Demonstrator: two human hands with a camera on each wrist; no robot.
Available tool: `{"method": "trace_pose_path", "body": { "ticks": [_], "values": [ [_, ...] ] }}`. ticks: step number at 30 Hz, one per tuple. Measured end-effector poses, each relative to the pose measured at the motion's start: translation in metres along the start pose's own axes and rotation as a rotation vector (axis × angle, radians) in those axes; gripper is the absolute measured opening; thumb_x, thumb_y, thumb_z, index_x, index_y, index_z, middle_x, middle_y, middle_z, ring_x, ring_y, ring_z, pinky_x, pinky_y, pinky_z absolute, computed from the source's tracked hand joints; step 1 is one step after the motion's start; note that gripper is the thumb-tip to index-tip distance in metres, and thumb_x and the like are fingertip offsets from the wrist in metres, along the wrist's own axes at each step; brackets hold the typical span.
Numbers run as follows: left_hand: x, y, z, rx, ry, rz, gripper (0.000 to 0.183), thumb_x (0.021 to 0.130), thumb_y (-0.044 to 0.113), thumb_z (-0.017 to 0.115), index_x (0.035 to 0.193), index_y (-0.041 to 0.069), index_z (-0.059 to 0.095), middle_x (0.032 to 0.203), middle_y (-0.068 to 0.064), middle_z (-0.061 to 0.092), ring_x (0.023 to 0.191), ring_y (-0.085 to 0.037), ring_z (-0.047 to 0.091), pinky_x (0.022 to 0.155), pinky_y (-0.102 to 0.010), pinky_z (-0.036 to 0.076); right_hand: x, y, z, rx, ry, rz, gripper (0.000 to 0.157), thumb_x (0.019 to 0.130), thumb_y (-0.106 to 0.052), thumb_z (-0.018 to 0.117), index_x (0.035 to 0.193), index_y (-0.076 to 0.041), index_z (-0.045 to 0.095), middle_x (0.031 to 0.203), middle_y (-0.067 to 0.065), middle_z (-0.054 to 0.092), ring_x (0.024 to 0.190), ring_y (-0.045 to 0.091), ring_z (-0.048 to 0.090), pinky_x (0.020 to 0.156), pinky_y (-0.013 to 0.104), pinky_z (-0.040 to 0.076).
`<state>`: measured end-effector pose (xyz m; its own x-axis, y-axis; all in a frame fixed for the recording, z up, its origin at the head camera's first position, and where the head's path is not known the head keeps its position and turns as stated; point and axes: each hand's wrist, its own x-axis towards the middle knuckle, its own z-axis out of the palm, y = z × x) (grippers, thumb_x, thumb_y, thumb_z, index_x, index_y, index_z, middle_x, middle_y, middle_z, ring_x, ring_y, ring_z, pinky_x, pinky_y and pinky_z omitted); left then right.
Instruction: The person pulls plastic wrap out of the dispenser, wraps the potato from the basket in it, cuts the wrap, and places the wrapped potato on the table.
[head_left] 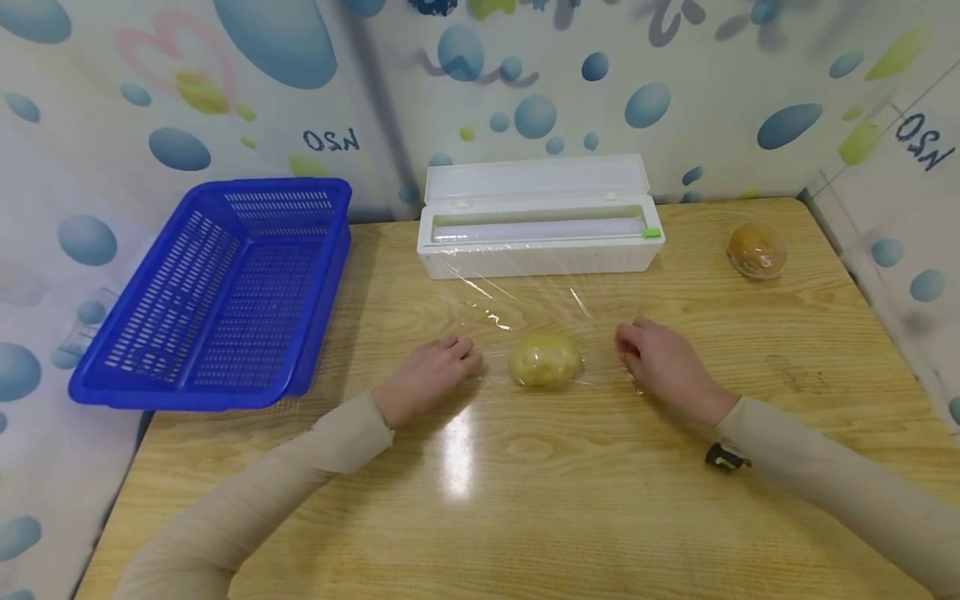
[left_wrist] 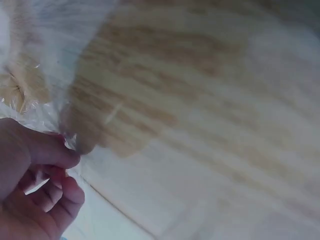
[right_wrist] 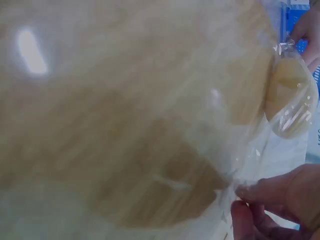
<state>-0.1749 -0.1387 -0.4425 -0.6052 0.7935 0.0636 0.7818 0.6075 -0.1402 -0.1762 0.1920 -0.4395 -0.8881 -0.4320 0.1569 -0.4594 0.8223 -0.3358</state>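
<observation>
A yellowish potato (head_left: 545, 361) lies on the wooden table under a sheet of clear cling film (head_left: 517, 304). The film runs down from a white dispenser box (head_left: 540, 257), whose lid stands up with the roll showing inside. To the left of the potato, my left hand (head_left: 438, 372) pinches an edge of the film between thumb and fingers. On the other side my right hand (head_left: 663, 367) pinches the film likewise. In the right wrist view the film is drawn over the potato (right_wrist: 290, 95) and gathered into creases beside it.
A blue plastic basket (head_left: 262, 308) stands at the left of the table (head_left: 480, 517). At the back right lies a round brown item (head_left: 757, 251) wrapped in film. A green slider (head_left: 651, 233) sits on the box's right end. A patterned wall (head_left: 495, 108) closes off the back.
</observation>
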Motion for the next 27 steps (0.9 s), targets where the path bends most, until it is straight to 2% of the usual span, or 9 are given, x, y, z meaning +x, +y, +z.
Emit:
{"method": "trace_pose_path", "body": {
  "ticks": [7, 14, 17, 21, 24, 27],
  "values": [
    [-0.004, 0.002, -0.008, 0.066, -0.003, -0.010, 0.019, 0.079, -0.005, 0.059, 0.092, 0.009, 0.057, 0.085, -0.003, 0.051, 0.075, -0.018, 0.041, 0.062, -0.028, 0.037, 0.003, 0.004, -0.009, 0.021, -0.068, 0.035, 0.004, 0.074, -0.008, 0.069, 0.077, -0.008, 0.066, 0.071, 0.000, 0.056, 0.062, 0.015, 0.052, 0.057, 0.033, 0.043],
    [-0.012, 0.004, -0.016, 0.087, -0.018, -0.041, 0.015, 0.078, 0.001, 0.063, 0.087, 0.011, 0.058, 0.084, -0.002, 0.055, 0.076, -0.019, 0.047, 0.063, -0.031, 0.036, -0.002, 0.008, -0.012, -0.007, -0.082, 0.053, 0.011, 0.078, -0.015, 0.068, 0.085, -0.008, 0.071, 0.077, 0.002, 0.063, 0.066, 0.016, 0.057, 0.056, 0.035, 0.046],
    [-0.015, 0.005, -0.016, 0.081, -0.025, -0.058, 0.012, 0.079, 0.004, 0.062, 0.085, 0.012, 0.056, 0.084, -0.002, 0.055, 0.078, -0.020, 0.049, 0.064, -0.032, 0.037, -0.006, 0.010, -0.012, -0.058, -0.077, 0.017, 0.013, 0.078, -0.013, 0.067, 0.089, -0.008, 0.071, 0.080, 0.004, 0.064, 0.067, 0.018, 0.058, 0.056, 0.035, 0.046],
    [-0.018, 0.005, -0.015, 0.086, -0.004, -0.063, 0.009, 0.083, 0.008, 0.058, 0.089, 0.011, 0.053, 0.083, -0.002, 0.054, 0.077, -0.021, 0.050, 0.063, -0.033, 0.037, -0.014, 0.011, -0.010, -0.178, -0.042, -0.075, 0.018, 0.079, -0.011, 0.064, 0.095, -0.008, 0.069, 0.084, 0.007, 0.061, 0.073, 0.025, 0.056, 0.059, 0.039, 0.046],
    [-0.019, 0.004, -0.015, 0.090, 0.010, -0.062, 0.019, 0.083, 0.006, 0.057, 0.101, 0.011, 0.053, 0.085, -0.003, 0.053, 0.077, -0.022, 0.050, 0.062, -0.033, 0.037, -0.018, 0.008, -0.010, -0.238, 0.011, -0.125, 0.018, 0.078, -0.009, 0.061, 0.095, -0.006, 0.066, 0.084, 0.010, 0.057, 0.074, 0.028, 0.054, 0.059, 0.041, 0.045],
    [-0.019, 0.004, -0.016, 0.086, 0.008, -0.062, 0.036, 0.081, 0.002, 0.058, 0.115, 0.012, 0.051, 0.090, -0.004, 0.054, 0.080, -0.023, 0.051, 0.065, -0.035, 0.038, -0.018, 0.004, -0.011, -0.237, 0.072, -0.151, 0.017, 0.074, -0.005, 0.060, 0.091, -0.003, 0.062, 0.084, 0.012, 0.054, 0.074, 0.029, 0.052, 0.056, 0.040, 0.045]
  ]
}}
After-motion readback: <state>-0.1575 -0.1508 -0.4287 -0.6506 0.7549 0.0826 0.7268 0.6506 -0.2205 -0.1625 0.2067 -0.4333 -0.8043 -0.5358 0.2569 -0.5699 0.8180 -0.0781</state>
